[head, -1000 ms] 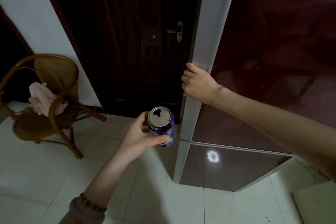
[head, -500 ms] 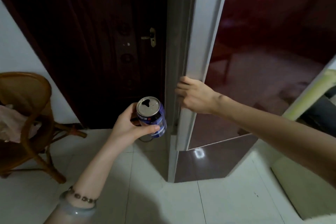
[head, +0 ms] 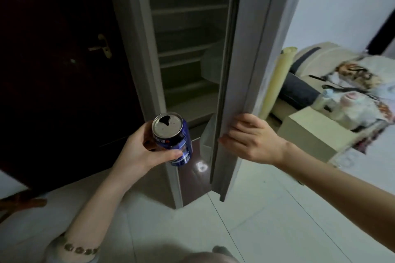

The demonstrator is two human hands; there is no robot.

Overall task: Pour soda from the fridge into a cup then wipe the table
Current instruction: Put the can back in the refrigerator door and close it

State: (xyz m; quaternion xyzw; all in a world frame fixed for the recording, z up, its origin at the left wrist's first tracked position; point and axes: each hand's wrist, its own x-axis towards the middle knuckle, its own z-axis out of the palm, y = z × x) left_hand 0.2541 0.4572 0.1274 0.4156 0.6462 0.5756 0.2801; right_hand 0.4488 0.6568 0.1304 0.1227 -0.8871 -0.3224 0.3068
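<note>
My left hand [head: 140,151] holds a blue soda can [head: 173,137] upright in front of the fridge; the can's top is opened. My right hand [head: 251,137] grips the edge of the fridge door [head: 241,60], which stands swung wide open. The fridge interior [head: 188,53] is dark, with several bare shelves showing. No cup or table is in view.
A dark wooden door [head: 64,60] with a brass handle [head: 102,47] stands left of the fridge. To the right are a sofa [head: 333,66] with a patterned blanket, a pale box [head: 312,134] and a rolled yellow mat [head: 277,83]. White tiled floor [head: 245,220] lies below.
The fridge door has swung open to the right with my right hand on its edge, exposing the shelves. The can in my left hand stays upright in front of the opening.
</note>
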